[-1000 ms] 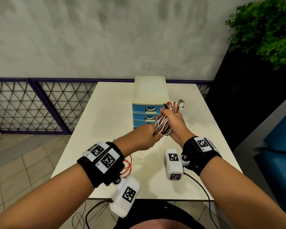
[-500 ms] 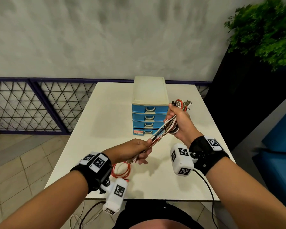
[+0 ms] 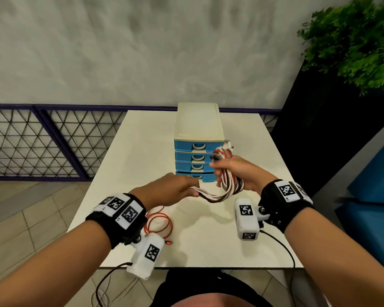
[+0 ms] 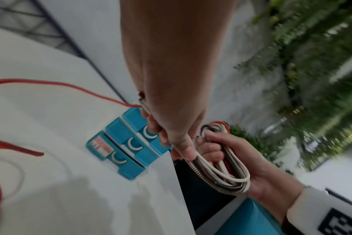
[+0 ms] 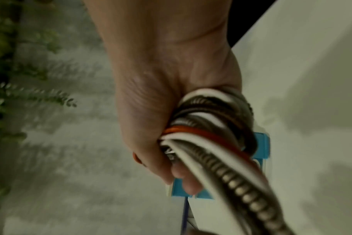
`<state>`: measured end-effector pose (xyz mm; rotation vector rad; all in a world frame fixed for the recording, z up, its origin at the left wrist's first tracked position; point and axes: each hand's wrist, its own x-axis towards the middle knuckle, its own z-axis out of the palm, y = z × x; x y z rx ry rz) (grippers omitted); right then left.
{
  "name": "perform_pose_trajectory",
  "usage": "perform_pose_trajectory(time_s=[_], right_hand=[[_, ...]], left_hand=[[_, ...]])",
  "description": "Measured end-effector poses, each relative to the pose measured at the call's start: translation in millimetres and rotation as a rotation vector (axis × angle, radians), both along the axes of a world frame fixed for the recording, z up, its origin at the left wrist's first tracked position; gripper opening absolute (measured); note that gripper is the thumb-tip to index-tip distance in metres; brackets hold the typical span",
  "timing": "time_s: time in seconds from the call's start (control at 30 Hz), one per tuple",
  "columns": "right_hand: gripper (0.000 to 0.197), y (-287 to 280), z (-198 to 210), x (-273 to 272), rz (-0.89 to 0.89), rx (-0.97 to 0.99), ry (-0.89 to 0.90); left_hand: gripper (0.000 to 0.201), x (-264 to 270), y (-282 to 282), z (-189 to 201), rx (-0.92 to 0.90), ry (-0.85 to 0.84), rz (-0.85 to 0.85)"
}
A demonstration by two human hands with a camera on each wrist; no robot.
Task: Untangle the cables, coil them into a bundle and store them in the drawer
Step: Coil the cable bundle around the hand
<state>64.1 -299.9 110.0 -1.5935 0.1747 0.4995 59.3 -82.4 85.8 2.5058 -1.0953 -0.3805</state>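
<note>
Head view shows us the white table [image 3: 142, 151] at centre frame, the blue drawer unit [image 3: 196, 149] above our hands, our right hand [image 3: 237, 171] clenched around the coiled cable bundle [image 3: 230, 185], and our left hand [image 3: 171, 191] lower left pinching its trailing strands.

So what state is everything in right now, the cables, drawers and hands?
Cable bundle: partly coiled, off the table, strands running to the left hand.
Right hand: grips the coil.
Left hand: pinches the loose strands.
Red cable: lying looped on the table.
Drawer unit: all visible drawers closed.
</note>
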Motion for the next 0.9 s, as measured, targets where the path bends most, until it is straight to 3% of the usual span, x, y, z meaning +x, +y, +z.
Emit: perform_pose_trajectory(time_s=[0.07, 0.13, 0.23, 0.33, 0.57, 0.7, 0.9], right_hand=[[0.019, 6, 1, -5, 0.076, -0.132, -0.008], [0.018, 10, 2, -10, 0.097, -0.175, -0.02], [0.013, 12, 2, -16, 0.107, -0.143, -0.018], [0.025, 14, 4, -21, 0.14, -0.047, 0.018], [0.037, 26, 0, -30, 0.231, 0.249, 0.168], [0.022, 33, -4, -35, 0.279, 0.157, 0.096], [0.016, 34, -8, -28, 0.229, 0.143, 0.023]], left_hand=[[0.018, 1, -7, 10, 0.048, -0.261, -0.039], [0.017, 1, -11, 16, 0.027, -0.349, -0.048], [0.015, 2, -11, 17, -0.094, -0.252, -0.011], [0.026, 4, -10, 14, -0.234, -0.074, 0.09], [0.045, 5, -10, 18, -0.311, 0.132, 0.198], [0.063, 3, -8, 22, -0.316, 0.178, 0.189], [0.057, 21, -2, 22, -0.227, 0.305, 0.261]])
